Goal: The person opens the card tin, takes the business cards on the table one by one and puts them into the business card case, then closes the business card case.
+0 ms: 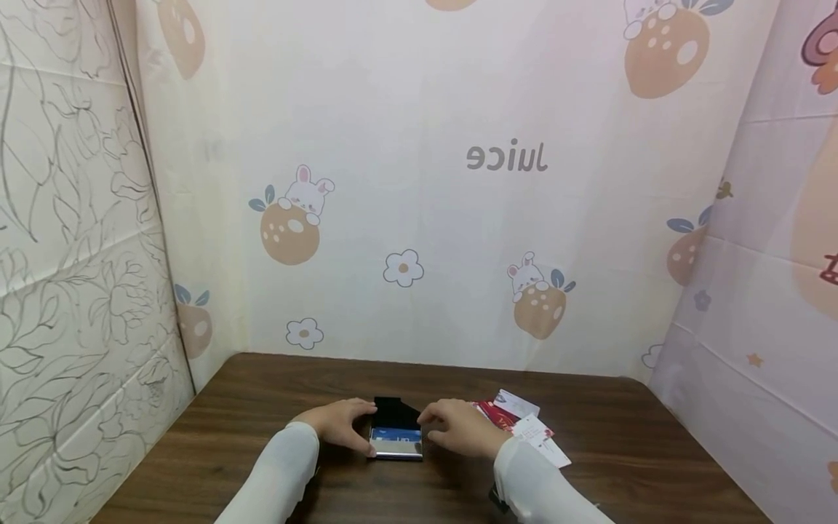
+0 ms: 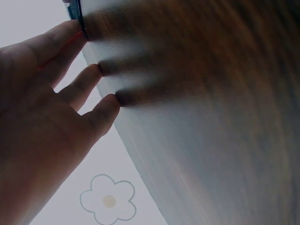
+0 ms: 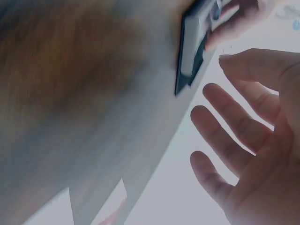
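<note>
A small card case (image 1: 396, 439) lies on the dark wooden table (image 1: 262, 415), its black lid (image 1: 395, 413) raised at the back and a blue card showing above its silver front. My left hand (image 1: 343, 423) grips the case's left side, thumb along the front corner. In the left wrist view the left hand's fingers (image 2: 89, 77) touch the tabletop, the index against the case's edge (image 2: 74, 10). My right hand (image 1: 453, 426) hovers just right of the case. The right wrist view shows its fingers (image 3: 234, 126) spread and apart from the case (image 3: 191, 47).
A loose pile of red and white cards (image 1: 527, 429) lies on the table right of my right hand. Patterned fabric walls (image 1: 419, 218) close in the table at the back and both sides. Both forearms wear white sleeves (image 1: 281, 473).
</note>
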Motion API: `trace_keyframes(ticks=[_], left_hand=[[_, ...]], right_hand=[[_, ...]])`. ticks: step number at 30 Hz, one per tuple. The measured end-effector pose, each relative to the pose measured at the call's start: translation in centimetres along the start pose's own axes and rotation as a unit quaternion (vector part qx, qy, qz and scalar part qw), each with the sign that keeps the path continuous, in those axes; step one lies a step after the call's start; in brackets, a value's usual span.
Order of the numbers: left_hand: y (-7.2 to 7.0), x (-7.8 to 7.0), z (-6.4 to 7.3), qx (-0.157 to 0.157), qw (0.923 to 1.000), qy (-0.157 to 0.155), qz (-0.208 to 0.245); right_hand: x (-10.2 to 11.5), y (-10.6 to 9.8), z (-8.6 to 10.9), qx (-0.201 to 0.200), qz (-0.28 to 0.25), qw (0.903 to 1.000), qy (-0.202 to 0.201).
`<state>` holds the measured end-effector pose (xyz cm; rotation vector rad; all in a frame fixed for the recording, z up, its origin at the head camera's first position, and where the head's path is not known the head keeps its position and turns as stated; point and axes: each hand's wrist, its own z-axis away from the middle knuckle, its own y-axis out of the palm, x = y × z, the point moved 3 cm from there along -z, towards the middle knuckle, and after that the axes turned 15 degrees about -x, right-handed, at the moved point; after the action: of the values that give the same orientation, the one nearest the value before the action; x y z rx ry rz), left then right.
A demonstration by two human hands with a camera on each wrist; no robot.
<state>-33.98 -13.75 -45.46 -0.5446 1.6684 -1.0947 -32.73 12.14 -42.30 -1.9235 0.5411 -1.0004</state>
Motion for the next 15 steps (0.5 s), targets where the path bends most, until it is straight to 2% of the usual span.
trace_keyframes(ticks=[8,11,15], left_hand=[[0.2,0.1,0.0,-0.001,1.0000,-0.003,-0.001],[0.1,-0.1,0.0,-0.002,1.0000,-0.004,-0.002],[0.0,-0.1,0.0,-0.003,1.0000,-0.007,-0.006]], right_hand=[[-2.3,-3.4,0.6,-0.051,0.051,0.9973,-0.012],[-3.5,-4.7,0.9,-0.066,0.066,0.9957,0.000],[-5.1,-6.2,1.6,-0.070,0.056,0.9955,0.028]])
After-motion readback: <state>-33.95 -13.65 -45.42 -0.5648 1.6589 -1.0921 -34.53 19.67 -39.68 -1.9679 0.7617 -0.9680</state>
